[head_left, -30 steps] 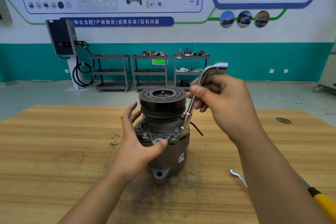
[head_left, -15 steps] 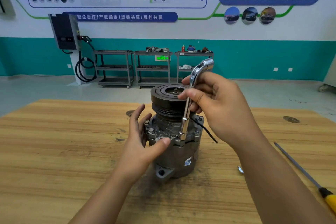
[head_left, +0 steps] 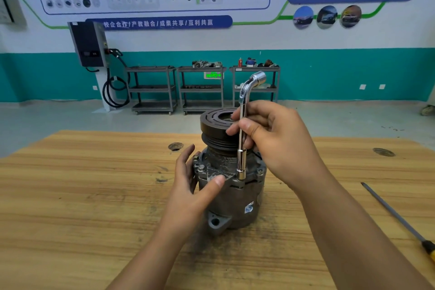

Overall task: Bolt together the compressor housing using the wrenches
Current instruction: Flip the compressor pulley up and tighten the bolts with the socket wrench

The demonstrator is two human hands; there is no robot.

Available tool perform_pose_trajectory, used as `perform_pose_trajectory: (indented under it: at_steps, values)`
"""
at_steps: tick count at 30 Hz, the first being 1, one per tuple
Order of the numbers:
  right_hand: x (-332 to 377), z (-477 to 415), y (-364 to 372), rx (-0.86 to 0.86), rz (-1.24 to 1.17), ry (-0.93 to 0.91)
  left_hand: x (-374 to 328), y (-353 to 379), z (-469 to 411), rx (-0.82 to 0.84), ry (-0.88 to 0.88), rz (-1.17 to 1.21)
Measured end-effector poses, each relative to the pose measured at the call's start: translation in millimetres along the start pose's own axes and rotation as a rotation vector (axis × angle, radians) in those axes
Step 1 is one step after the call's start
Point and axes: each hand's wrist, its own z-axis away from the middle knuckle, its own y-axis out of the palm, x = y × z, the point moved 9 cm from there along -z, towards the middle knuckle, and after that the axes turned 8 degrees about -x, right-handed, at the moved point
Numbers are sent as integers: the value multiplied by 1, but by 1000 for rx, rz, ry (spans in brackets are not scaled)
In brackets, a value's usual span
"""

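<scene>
A grey compressor housing (head_left: 237,200) with a dark pulley (head_left: 215,126) on top stands upright on the wooden table (head_left: 70,195). My right hand (head_left: 280,141) pinches the shaft of a chrome L-shaped socket wrench (head_left: 242,129), which stands nearly upright with its lower socket on a bolt at the housing's front flange. My left hand (head_left: 190,186) steadies the housing from the left, thumb pressed on the flange, fingers straight beside it. Other bolts (head_left: 201,167) show on the flange.
A screwdriver (head_left: 395,216) with a yellow and black handle lies on the table at the right. Two dark round holes (head_left: 175,146) mark the tabletop. Metal shelf carts (head_left: 202,87) and a wall charger stand far behind.
The wrench has swung from a slant to nearly upright, its bent top end turning in my right hand. My view has shifted, so the compressor sits further right in the frame.
</scene>
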Motion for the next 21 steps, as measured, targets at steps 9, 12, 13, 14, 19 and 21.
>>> perform_pose_trajectory:
  at_steps: [9,12,13,14,19,21]
  values:
    - [4,2,-2,-108,72,-34,1,-2,0,8,8,-42]
    - [4,2,-5,-125,92,-42,0,-2,0,3,10,-37]
    - [4,2,-5,-131,100,-40,-1,-2,1,-6,11,-36]
    - [4,2,-7,-137,96,-36,-2,-2,3,-19,15,-40]
    - [0,-7,-37,-221,-103,-1,-2,-4,6,-113,41,-207]
    - [-6,-10,-47,-220,-65,12,0,-5,5,-131,31,-216]
